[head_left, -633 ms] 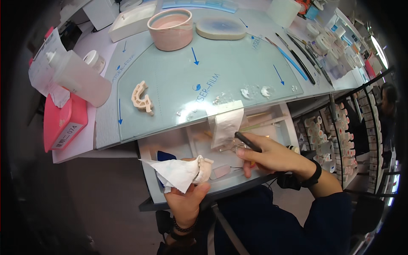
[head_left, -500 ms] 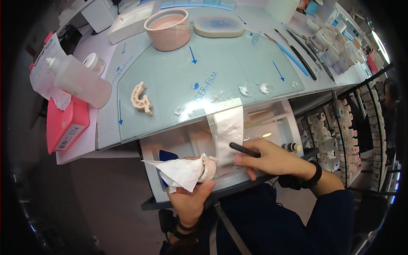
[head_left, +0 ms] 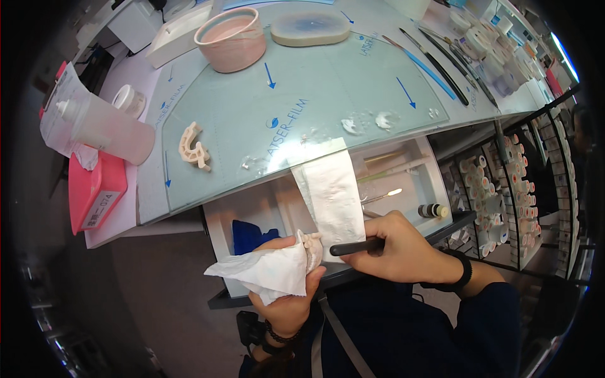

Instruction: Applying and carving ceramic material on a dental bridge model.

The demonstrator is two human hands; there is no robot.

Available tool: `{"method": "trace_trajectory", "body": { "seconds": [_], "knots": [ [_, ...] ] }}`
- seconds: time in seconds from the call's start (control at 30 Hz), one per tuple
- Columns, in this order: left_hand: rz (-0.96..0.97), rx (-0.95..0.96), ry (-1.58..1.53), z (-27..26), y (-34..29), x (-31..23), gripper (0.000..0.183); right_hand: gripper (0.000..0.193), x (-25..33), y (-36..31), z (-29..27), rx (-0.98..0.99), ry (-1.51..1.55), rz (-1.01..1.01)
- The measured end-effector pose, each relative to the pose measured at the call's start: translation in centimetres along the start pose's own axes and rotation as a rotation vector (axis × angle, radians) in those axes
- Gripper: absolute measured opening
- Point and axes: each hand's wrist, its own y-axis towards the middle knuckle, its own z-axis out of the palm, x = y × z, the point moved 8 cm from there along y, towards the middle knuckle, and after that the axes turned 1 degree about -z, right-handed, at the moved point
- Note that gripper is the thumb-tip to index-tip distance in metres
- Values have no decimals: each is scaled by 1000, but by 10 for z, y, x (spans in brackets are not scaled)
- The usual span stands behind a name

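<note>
My left hand (head_left: 288,313) is closed around a pale dental model (head_left: 313,251) with white tissue (head_left: 268,272) wrapped about it; the tissue hides much of the model. Its exposed side, with tooth shapes, faces right. My right hand (head_left: 398,247) grips a tool with a thick black handle (head_left: 358,246), whose rounded end points left at the model, a small gap away. The tool's other end is hidden in my hand. Both hands are above the open drawer (head_left: 413,220). A strip of white paper (head_left: 331,189) hangs from the tabletop into the drawer, just behind the black handle.
In the drawer lie a blue piece (head_left: 249,236), a metal spatula (head_left: 383,196) and a small dark bottle (head_left: 433,211). On the glass sheet (head_left: 227,120) are a beige horseshoe-shaped piece (head_left: 192,147), a pink bowl (head_left: 232,50) and several brushes (head_left: 435,66). A squeeze bottle (head_left: 113,129) stands left.
My right hand has lowered, and the black handle has swung down and left, closer to the dental model. My left hand still holds the model and tissue. The view has shifted slightly.
</note>
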Motion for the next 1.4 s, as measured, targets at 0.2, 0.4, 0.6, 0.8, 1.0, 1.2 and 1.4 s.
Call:
{"method": "trace_trajectory", "body": {
  "seconds": [0.2, 0.4, 0.6, 0.8, 1.0, 1.2, 1.4],
  "knots": [
    [46, -1, 76, 4, -4, -1, 56, 19, 5, -1, 14, 73, 332, 117],
    [92, 44, 183, 10, -1, -9, 50, 18, 14, 3, 14, 122, 354, 69],
    [152, 11, 229, 12, -2, -11, 48, 17, 14, 6, 14, 117, 339, 42],
    [98, 38, 225, 12, -1, -5, 45, 17, 16, 9, 12, 160, 254, 65],
    [10, -1, 134, 12, 0, -1, 41, 17, 16, 10, 12, 168, 249, 76],
    [-170, 84, -66, -1, 7, 15, 51, 15, 6, 4, -13, -19, 190, 6],
    [-385, 111, -616, -4, 2, 32, 53, 4, 25, -13, -58, -348, 62, -2]
  ]
}}
